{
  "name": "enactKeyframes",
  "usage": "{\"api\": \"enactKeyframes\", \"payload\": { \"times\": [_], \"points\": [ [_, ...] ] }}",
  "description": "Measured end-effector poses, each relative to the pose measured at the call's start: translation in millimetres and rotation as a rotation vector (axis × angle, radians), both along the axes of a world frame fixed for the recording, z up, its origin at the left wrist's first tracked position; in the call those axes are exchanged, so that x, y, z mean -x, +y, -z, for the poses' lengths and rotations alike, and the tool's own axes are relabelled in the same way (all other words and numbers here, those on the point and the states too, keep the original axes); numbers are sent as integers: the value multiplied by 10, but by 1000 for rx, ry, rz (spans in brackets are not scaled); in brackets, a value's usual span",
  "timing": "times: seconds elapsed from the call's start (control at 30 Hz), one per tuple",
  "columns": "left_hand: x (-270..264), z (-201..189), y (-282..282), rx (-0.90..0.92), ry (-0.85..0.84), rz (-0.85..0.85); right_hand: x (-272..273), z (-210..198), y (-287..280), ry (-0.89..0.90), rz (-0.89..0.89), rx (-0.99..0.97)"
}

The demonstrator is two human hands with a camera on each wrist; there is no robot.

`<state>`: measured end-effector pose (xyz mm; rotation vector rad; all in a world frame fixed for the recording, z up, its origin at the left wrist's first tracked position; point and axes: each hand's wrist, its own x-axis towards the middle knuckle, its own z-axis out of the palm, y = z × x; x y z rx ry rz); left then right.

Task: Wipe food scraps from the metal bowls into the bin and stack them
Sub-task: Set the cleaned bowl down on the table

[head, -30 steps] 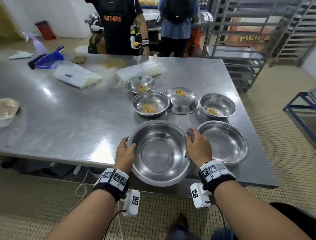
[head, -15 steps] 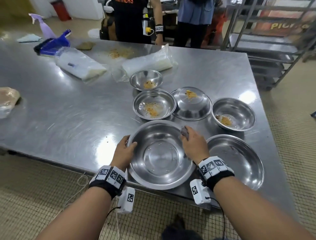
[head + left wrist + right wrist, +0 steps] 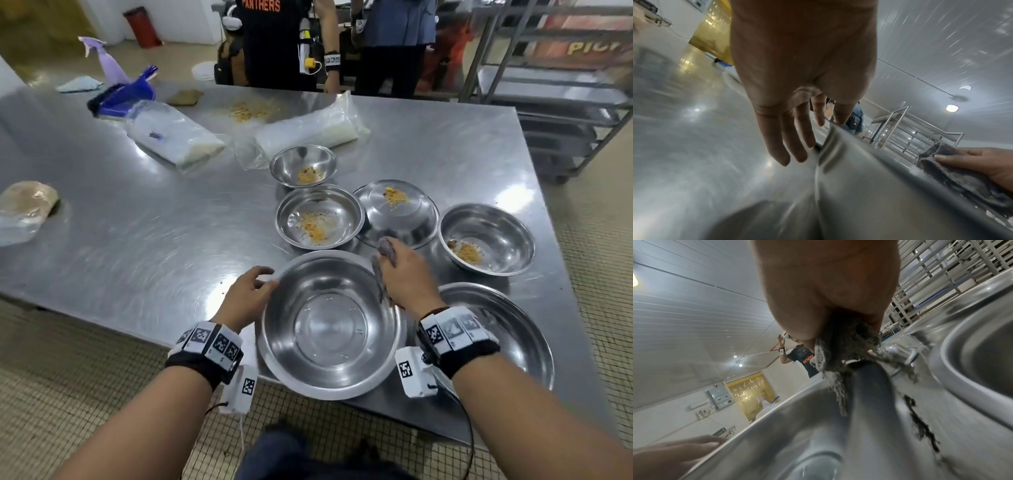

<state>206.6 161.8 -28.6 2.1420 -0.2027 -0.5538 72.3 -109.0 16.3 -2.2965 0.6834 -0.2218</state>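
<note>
On the steel table, near its front edge, sits the large clean bowl, with four scrap-soiled smaller bowls beyond. Left hand rests loose-fingered against its rim; right hand clutches a grey cloth over the opposite rim.

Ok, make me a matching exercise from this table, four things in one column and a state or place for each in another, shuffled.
Things:
1. large bowl
2. upside-down bowl
3. grey cloth
4. spray bottle

States:
A. scraps on its upturned base
B. far left corner of the table
C. no scraps inside, between both hands
D. gripped in the right hand

Pairs: 1-C, 2-A, 3-D, 4-B
</note>
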Motion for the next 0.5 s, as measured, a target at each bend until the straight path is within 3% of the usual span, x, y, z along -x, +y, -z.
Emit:
{"api": "enactKeyframes", "payload": {
  "times": [0.3, 0.5],
  "points": [
    [-791, -167, -169, 82, -19, 33, -634, -343, -32, 0, 66, -41],
    [-1337, -193, -441, 113, 64, 78, -1155, -125, -30, 127, 183, -111]
  ]
}}
